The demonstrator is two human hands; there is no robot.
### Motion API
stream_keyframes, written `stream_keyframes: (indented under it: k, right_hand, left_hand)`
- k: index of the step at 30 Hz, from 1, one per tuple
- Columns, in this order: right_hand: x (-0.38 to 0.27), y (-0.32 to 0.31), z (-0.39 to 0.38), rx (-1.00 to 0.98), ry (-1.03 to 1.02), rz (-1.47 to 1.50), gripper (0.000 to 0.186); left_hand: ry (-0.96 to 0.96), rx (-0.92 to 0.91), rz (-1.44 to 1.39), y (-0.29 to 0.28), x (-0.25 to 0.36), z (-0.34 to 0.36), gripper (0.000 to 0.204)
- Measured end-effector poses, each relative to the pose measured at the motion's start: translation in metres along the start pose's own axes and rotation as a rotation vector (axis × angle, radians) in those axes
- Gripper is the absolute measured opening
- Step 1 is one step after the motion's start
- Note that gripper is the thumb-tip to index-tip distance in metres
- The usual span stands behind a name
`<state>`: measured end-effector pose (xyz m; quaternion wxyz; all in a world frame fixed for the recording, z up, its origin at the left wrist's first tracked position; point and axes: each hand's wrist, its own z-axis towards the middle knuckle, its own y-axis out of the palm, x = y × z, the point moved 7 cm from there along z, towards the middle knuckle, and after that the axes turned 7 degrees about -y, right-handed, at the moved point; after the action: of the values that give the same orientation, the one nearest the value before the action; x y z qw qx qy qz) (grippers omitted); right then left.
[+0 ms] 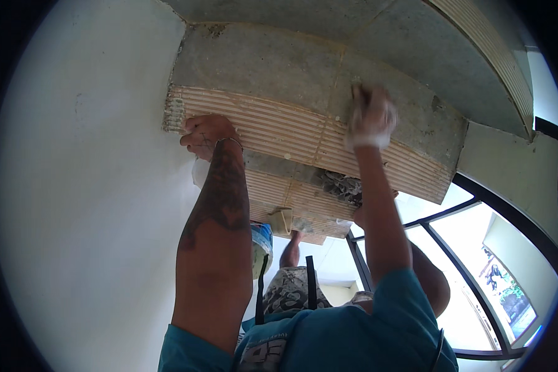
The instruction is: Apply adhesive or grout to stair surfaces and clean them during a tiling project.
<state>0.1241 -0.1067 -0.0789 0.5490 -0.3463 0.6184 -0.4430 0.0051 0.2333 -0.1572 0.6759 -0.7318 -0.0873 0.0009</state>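
My left hand (209, 134) leans on the left end of a ribbed beige step edge (273, 124), close to the wall. Its fingers are curled in, and what they may hold is hidden. In a whitish, see-through glove, my right hand (373, 119) is over the grey tread (260, 59) of the same step, just right of a yellowish joint line. It grips a dark, flat thing (358, 99) against the surface; motion blurs both. On a lower step, below the right forearm, lies a crumpled grey cloth (342, 186).
A pale wall (93, 186) runs along the left. Lower down are a bucket (261, 248) with a blue rim and a beige angular piece (281, 221) on a step. A further step edge (477, 43) curves overhead at right. Dark-framed windows (459, 260) stand at the right.
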Motion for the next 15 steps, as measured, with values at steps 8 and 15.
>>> stream_keyframes:
  k: [8,15]
  right_hand:
    - [0.009,0.016,0.030,0.173,-0.102,0.003,0.022]
    - [0.000,-0.001,0.054,0.032,0.002,0.101,0.027]
  left_hand:
    - [0.223,0.270,-0.012,0.025,0.012,0.002,0.028]
    - [-0.239,-0.023,-0.338,-0.018,0.009,-0.037,0.021]
